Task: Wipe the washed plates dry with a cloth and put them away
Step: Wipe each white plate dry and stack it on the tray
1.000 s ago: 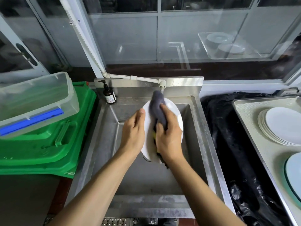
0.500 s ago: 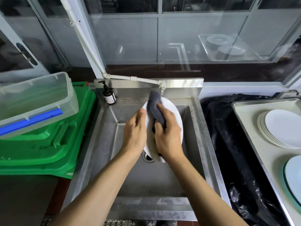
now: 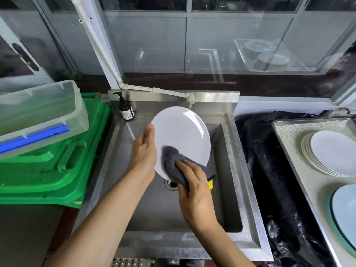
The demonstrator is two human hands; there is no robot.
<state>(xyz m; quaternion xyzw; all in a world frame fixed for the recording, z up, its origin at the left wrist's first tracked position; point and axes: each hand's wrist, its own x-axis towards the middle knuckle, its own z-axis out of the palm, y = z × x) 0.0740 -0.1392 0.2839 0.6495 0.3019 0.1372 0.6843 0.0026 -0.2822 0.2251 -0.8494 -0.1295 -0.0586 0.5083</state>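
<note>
My left hand (image 3: 144,151) grips the white plate (image 3: 181,139) by its left rim, thumb up along the edge near the top, the other fingers hidden behind the plate. I have the plate tilted up on edge above the steel sink (image 3: 234,170), its face turned towards me. My right hand (image 3: 194,191) presses a grey cloth (image 3: 174,162) against the plate's lower part, fingers laid nearly straight over the cloth; a yellow tag (image 3: 211,185) shows at the cloth's lower right corner, just beside my knuckles.

The plate's upper rim sits just below the tap spout (image 3: 189,105), close but apart from it as far as I can tell. Its lower edge hangs above the drain (image 3: 170,185). To the right of the plate the basin floor lies open up to the sink's right wall.

At the sink's back left corner stands a brown pump bottle (image 3: 126,110), near the plate's left rim. Left of the sink I see a green bin lid (image 3: 63,162) with a clear plastic tub (image 3: 38,112) resting on it. To the right lies black plastic sheeting (image 3: 269,170), then a metal tray (image 3: 289,135) bearing a stack of white plates (image 3: 327,153) and a pale blue plate (image 3: 344,209) nearer me at the frame's edge.
</note>
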